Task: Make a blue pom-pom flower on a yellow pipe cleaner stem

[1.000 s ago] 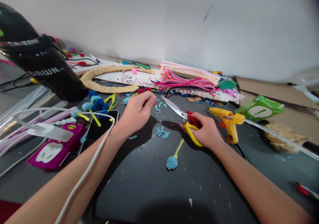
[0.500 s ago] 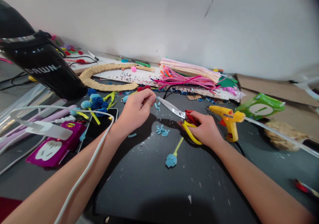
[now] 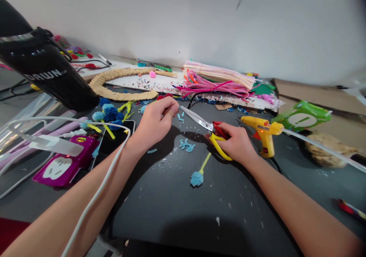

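Note:
My right hand (image 3: 236, 139) grips a pair of scissors (image 3: 200, 120) with red and yellow handles, its blades pressed together or nearly so. The tip points at the fingers of my left hand (image 3: 160, 120), which are pinched; whatever they hold is hidden or too small to name. Between the hands, a small pile of light blue cut strips (image 3: 187, 145) lies on the dark table, with a few more pieces (image 3: 180, 117) below the blade tip. Nearer to me rests a light blue flower (image 3: 196, 178) on a yellow-green stem.
A yellow glue gun (image 3: 264, 131) stands at the right beside a green packet (image 3: 304, 115). Bundles of pink pipe cleaners (image 3: 215, 83) lie behind. At the left are a black bottle (image 3: 54, 70), blue flowers (image 3: 111, 114), a purple power socket (image 3: 67, 163) and a white cable (image 3: 107, 179).
The view has shifted slightly. Both hands keep nearly the same pose, with the scissors tip still by the left fingers.

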Tool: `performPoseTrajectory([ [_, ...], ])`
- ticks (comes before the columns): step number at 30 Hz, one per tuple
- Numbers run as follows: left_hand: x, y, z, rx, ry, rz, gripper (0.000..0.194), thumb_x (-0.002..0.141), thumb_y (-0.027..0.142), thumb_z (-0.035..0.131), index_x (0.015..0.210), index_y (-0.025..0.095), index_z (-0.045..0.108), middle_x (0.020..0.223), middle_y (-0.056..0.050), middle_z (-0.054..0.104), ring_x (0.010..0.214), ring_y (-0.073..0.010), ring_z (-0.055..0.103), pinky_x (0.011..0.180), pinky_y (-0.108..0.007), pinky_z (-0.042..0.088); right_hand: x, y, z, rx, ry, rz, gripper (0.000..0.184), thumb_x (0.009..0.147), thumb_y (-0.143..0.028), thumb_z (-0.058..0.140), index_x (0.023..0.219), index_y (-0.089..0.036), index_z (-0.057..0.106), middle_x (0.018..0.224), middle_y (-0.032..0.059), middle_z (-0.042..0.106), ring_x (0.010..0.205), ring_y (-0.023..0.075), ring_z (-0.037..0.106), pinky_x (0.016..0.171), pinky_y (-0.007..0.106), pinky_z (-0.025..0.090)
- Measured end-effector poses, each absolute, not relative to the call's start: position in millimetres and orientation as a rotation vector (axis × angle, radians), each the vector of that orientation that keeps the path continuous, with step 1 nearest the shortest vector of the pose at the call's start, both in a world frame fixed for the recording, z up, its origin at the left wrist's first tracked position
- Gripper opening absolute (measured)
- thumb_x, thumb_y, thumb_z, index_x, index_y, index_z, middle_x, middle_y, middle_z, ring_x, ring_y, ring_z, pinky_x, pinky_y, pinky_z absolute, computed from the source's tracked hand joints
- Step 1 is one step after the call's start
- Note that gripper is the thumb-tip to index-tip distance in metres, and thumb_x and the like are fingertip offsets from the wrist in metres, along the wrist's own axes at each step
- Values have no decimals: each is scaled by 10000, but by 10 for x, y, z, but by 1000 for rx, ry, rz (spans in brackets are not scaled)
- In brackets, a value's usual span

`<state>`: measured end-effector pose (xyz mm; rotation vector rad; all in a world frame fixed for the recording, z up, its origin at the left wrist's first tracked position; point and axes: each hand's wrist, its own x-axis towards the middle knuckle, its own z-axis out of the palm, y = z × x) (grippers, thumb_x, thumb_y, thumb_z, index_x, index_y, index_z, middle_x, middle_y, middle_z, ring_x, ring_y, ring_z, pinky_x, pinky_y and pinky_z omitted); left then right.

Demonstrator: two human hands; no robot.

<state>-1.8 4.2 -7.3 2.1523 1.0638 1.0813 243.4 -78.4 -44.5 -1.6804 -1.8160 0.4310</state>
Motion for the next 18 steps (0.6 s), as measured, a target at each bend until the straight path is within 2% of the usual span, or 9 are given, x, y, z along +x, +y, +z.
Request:
performPoseTrajectory([
  [6,-25,46,-78,2150,1069,1081,174,899,203,458,777,171,578,689,-4,566,654,-122,513,627,-242,402,2434,-778,-444,-1696,-1832,405,274,734,-411,696,852,-164,683,607,-37,494,574,109,399,536,230,322],
  [18,-26,35,-66,2167,1086,1052,176,906,212,443,775,174,556,693,-6,553,652,-123,493,603,-239,391,2439,-780,-465,-1698,-1831,407,289,742,-398,682,915,-168,693,631,-31,531,586,117,428,550,233,335],
])
